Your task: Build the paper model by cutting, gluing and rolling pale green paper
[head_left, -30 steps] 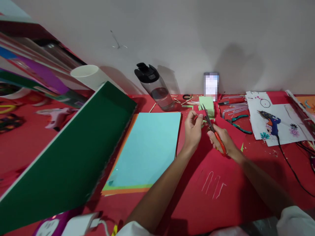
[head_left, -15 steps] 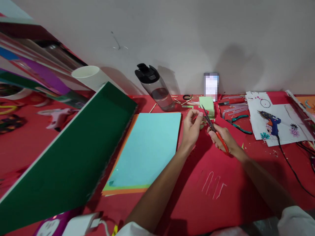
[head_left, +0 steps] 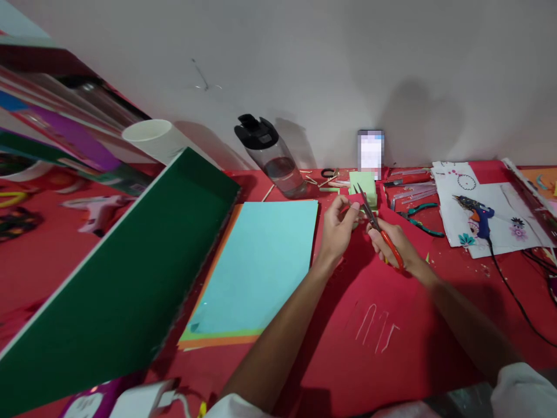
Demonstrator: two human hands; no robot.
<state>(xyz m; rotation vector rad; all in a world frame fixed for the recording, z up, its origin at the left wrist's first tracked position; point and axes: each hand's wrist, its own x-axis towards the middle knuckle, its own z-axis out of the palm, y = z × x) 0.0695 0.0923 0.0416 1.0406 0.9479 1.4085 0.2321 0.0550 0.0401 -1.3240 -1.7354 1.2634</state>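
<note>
Head view: scissors [head_left: 372,218], orange-handled with dark, slightly parted blades, sit in the curled right hand [head_left: 397,242] beside the left hand [head_left: 336,227], which pinches red paper [head_left: 354,198] between thumb and fingers. The scissors' long axis runs diagonally, tips up-left toward the wall [head_left: 304,69].

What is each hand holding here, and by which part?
Right hand: scissors, by the red-orange handles. Left hand: a red piece, pinched between the fingers; exactly where is unclear.

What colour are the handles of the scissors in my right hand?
The handles are orange-red, in the head view.
</note>
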